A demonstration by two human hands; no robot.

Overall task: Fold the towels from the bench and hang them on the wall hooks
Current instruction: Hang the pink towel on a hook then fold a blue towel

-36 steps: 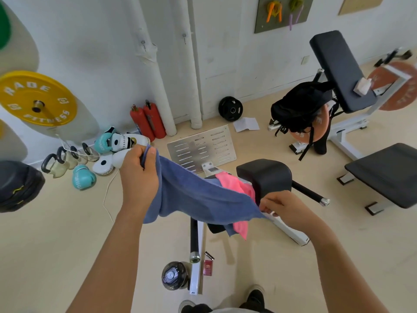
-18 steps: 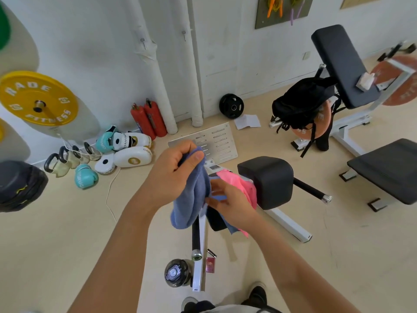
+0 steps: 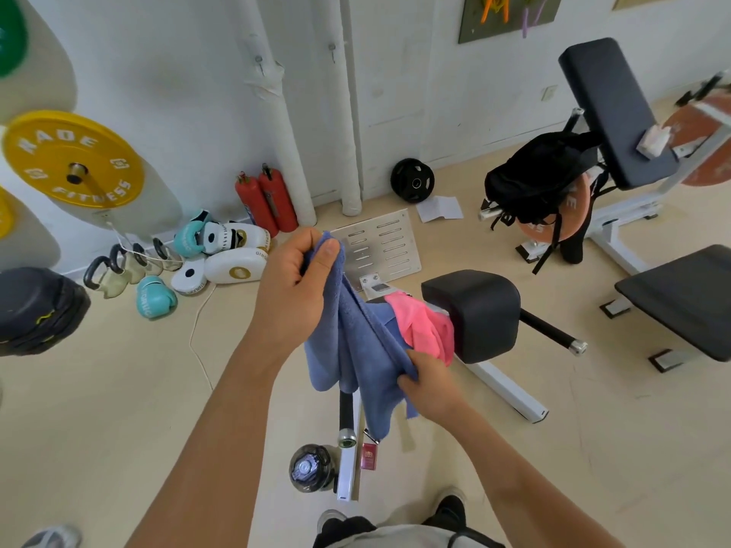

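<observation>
Here your left hand [image 3: 294, 288] sits at the centre of the frame, thumb and fingers pinched tight on the top of the blue towel [image 3: 356, 350], a soft, nubby terry cloth that hangs from it in doubled, drooping folds. Your right hand [image 3: 429, 383], lower and to the right, grips a bunched lower edge of the same towel, pulling one fold taut between the two hands. Just right of the blue cloth, a pink towel [image 3: 425, 326] of thinner, crumpled fabric lies draped on the bench, touching the rounded black padded cushion [image 3: 474, 314], which looks like smooth vinyl. Below the towel, near the bottom centre, a dark round bottle [image 3: 310, 468] stands on the pale floor beside the bench's white metal leg [image 3: 347, 474].
</observation>
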